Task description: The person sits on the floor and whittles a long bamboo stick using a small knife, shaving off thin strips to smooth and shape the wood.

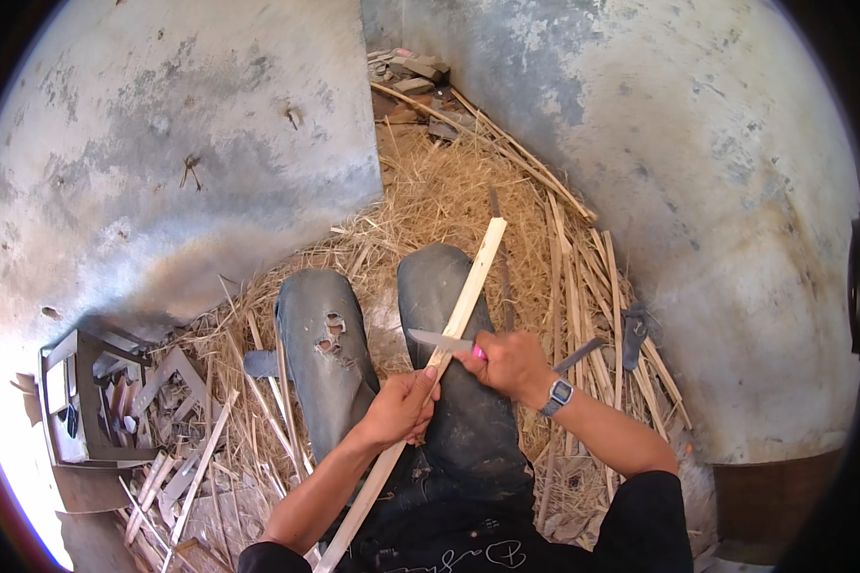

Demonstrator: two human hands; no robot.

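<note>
My left hand (403,409) is closed around a long, pale strip of split wood (478,272), which slants from my lap up past my right knee. In my right hand (513,366) is a knife with a pink handle (479,352). Its broad blade (438,339) points left and lies across the strip, just above my left thumb. Under the strip are my legs in dark, worn trousers (320,315), torn at the left knee. The right wrist wears a grey digital watch (557,395).
Fine shavings (440,181) heap up ahead of my knees. Long wooden strips (569,277) lie along the right wall (717,172). At left stand a dark wooden frame (96,449) and scattered scraps (186,468). A sandal (634,336) rests among the right-hand strips. Rubble (411,76) fills the far corner.
</note>
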